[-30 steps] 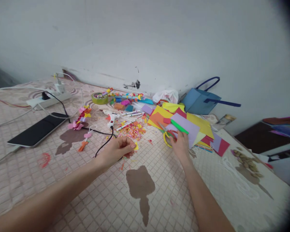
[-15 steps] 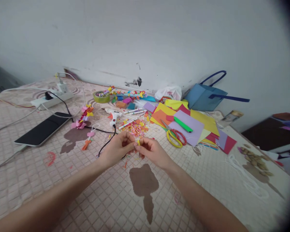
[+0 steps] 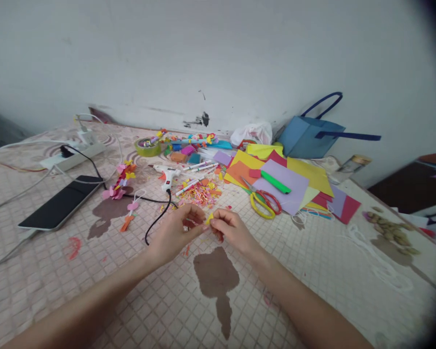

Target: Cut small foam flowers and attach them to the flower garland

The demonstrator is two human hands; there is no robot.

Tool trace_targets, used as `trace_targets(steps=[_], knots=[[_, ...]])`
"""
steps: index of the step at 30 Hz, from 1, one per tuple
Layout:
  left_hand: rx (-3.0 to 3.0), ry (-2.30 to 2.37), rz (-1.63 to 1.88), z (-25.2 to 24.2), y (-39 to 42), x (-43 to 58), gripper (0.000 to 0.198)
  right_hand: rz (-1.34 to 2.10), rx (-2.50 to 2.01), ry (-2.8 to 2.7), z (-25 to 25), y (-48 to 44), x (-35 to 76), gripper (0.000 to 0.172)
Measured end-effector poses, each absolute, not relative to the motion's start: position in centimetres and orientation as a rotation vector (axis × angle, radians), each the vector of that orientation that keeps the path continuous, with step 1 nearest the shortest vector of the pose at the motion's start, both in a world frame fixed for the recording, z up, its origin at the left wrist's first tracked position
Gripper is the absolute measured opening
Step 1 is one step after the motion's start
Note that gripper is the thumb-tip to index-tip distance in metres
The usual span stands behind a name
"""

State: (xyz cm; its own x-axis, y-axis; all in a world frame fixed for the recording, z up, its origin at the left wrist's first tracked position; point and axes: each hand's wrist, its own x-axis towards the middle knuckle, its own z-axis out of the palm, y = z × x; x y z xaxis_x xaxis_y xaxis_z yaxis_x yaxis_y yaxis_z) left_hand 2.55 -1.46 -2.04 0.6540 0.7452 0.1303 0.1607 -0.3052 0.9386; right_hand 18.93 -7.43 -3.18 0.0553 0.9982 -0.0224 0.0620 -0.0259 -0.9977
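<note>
Over the near middle of the table, my two hands meet at a small yellow paper piece (image 3: 210,218). My right hand (image 3: 234,230) pinches it between thumb and fingertips. From the other side, my left hand (image 3: 176,232) has its thumb tip and curled fingers at the piece's edge, with a gap between thumb and palm. The piece's exact shape is partly hidden by the fingertips. Just beyond my hands lies a pile of coloured paper scraps (image 3: 199,194). A white glue gun (image 3: 168,178) rests left of the pile, its black cord running behind my left hand.
Scissors (image 3: 263,203) lie right of my hands beside coloured paper sheets (image 3: 283,186) and a green cutter (image 3: 275,182). At left are a phone (image 3: 60,203), a power strip (image 3: 74,156) and a paper-flower string (image 3: 120,182). A blue bag (image 3: 310,135) stands against the wall.
The yellow piece shows more between my fingertips. My left fingers have spread a little from the thumb. The view has shifted slightly; the things on the table stay put.
</note>
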Motion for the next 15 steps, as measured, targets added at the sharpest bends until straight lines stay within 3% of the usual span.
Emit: trace_targets(steps=[15], knots=[[1.852,0.72,0.666,-2.54,-1.67,2.67,0.013,1.205,-1.287,-1.209,-2.85,-7.69,18.76,0.017]])
